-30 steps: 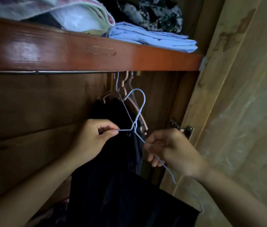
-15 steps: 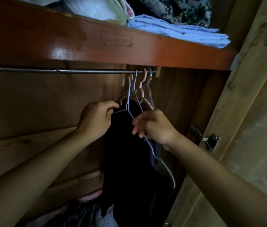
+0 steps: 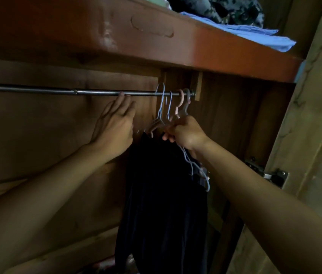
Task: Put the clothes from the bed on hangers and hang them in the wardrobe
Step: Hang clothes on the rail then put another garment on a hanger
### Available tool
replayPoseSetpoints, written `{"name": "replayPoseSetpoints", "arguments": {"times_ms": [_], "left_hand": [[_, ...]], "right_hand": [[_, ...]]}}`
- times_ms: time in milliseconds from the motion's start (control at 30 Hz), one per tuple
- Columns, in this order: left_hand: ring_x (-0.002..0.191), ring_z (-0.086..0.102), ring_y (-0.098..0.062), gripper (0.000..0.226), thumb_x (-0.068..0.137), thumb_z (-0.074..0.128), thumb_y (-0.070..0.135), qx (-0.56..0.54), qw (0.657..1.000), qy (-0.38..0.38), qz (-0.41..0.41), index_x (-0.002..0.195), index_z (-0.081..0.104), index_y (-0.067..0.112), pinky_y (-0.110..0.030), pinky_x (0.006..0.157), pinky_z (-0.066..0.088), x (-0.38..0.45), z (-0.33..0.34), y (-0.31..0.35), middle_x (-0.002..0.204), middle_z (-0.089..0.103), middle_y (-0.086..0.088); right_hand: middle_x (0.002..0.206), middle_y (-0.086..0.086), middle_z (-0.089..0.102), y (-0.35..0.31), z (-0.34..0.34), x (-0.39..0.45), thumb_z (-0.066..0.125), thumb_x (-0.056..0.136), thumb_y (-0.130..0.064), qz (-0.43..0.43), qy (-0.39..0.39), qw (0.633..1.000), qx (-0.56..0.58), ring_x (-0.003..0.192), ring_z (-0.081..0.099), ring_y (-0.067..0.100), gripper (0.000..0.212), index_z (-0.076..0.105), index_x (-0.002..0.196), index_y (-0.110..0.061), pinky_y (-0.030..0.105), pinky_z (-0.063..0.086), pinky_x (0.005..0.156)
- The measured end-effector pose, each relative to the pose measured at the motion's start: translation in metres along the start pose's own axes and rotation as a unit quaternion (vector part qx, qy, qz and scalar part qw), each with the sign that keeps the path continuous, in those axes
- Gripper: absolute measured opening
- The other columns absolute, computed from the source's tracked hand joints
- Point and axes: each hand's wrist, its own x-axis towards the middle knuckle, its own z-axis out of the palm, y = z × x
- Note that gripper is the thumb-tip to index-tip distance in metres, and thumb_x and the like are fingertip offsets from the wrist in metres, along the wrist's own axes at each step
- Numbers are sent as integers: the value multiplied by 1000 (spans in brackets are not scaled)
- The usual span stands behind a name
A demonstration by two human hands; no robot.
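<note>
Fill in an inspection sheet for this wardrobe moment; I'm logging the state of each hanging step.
Surface: metal rail runs under the red-brown shelf; hangers crowd its right end.
Job's things: blue wire hanger is hooked over the rail; dark garment hangs below it. Pink hanger is also on the rail.
Clutter: folded blue cloth and patterned dark fabric lie on the shelf.
Grippers: left hand is open, fingers touching the rail; right hand grips a hanger's wire.
Cables: nothing seen.
Surroundings: wooden back panel; open door with a metal hinge.
</note>
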Motion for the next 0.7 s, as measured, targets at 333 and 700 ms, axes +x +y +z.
{"name": "replayPoseSetpoints", "arguments": {"times_ms": [333,700], "left_hand": [[151,6,-29,79,89,59,29,92,994,-50,-9,153,21,3,-41,122,-2,19,7,-11,161,15,-19],[148,20,-27,74,87,61,33,117,990,-68,-28,149,31,6,-44,121,6,30,3,-14,158,27,-15]], "right_hand": [[58,8,65,6,2,49,58,84,-1,37,49,998,-13,50,57,15,29,66,57,-10,32,45,56],[68,15,72,21,28,67,65,65,-13,48,37,997,-43,60,68,24,10,72,66,-7,39,55,59]]}}
